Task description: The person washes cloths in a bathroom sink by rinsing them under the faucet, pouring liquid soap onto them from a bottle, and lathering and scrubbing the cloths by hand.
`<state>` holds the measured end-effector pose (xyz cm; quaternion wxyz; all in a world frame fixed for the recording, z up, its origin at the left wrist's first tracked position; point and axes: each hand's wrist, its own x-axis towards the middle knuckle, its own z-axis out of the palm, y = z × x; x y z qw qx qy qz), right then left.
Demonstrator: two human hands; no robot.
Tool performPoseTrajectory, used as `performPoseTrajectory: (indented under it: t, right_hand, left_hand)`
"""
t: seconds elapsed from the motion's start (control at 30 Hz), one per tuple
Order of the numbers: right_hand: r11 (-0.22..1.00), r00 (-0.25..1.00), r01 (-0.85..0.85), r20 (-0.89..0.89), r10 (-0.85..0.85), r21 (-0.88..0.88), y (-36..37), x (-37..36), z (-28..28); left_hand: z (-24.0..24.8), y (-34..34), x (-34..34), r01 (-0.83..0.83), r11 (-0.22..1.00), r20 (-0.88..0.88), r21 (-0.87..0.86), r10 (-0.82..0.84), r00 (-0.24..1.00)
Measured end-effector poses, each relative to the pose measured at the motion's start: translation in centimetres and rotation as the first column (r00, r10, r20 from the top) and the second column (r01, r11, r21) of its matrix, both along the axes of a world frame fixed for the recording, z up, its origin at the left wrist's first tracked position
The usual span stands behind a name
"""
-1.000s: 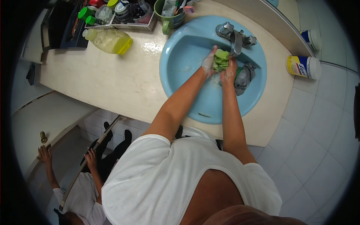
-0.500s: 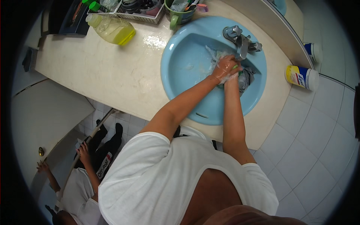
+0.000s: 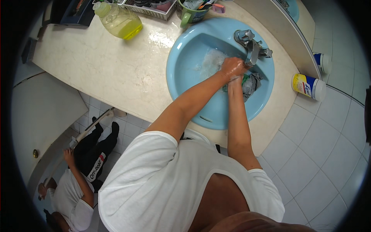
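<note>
Both my hands are together over the light blue sink (image 3: 183, 83), just below the faucet (image 3: 252, 54). My left hand (image 3: 234, 67) is wet, with its fingers closed; what they grip is hidden. Beneath it lies my right hand (image 3: 235, 79), its fingers mostly covered by the left. White suds (image 3: 212, 63) float in the basin to the left of my hands. Right of them, a wet gray cloth (image 3: 252, 86) is bunched against the basin wall, with a bit of green fabric (image 3: 244, 79) beside it.
On the cream counter (image 3: 100, 73) stand a bottle of yellow liquid (image 3: 121, 24), a green mug (image 3: 190, 16) with toothbrushes and a white basket (image 3: 158, 12). A yellow-and-blue tub (image 3: 305, 86) sits at the right edge. Behind me, at left, another person (image 3: 73, 193) holds a pole.
My left hand has closed further over the right, and the greenish thing glimpsed between them is now hidden. The suds spread more flatly. The other person's hand has left the door.
</note>
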<state>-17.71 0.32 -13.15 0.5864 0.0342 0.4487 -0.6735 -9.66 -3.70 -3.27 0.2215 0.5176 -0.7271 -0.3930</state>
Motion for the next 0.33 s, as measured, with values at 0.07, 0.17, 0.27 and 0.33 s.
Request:
performPoseTrajectory:
  t: [0.07,0.17,0.27,0.33]
  right_hand:
    - [1.0,1.0,0.003,-0.02,-0.002,0.006,-0.3,0.3,1.3]
    - [0.747,0.141,-0.335,-0.753,0.642,0.574,-2.4,-0.9,3.3]
    - [0.725,0.065,-0.572,-0.86,0.506,0.384,-3.1,-1.4,4.6]
    - [0.784,0.18,-0.528,-0.86,0.478,0.326,-3.3,-0.8,5.4]
  left_hand:
    - [-0.8,0.0,0.9,-0.066,0.998,-0.059,-0.022,0.065,0.996]
    - [-2.7,-1.1,3.2,-0.201,0.954,-0.322,0.224,0.267,0.908]
    - [-5.1,-1.7,6.4,-0.135,0.889,-0.407,0.437,0.329,0.852]
    - [-5.6,-1.7,7.4,-0.28,0.817,-0.102,0.504,0.378,0.92]
